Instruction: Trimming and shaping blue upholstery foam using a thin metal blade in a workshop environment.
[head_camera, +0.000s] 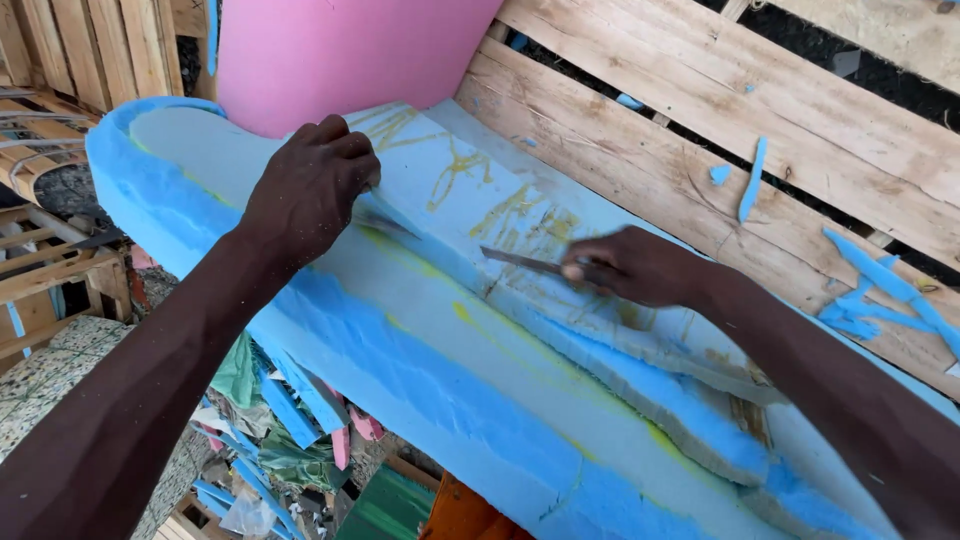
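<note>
Knife (520, 262) in right hand (640, 268) grip

Daylight fell evenly over an outdoor work area. A worktop of pale wooden planks (700, 130) ran up to the right, with dark gaps between the boards and blue foam offcuts (870, 295) scattered on it. A pink foam block (340, 50) stood behind. Wooden pallets (70, 50) leaned at the left, and scraps littered the speckled floor (40, 375) below.
</note>
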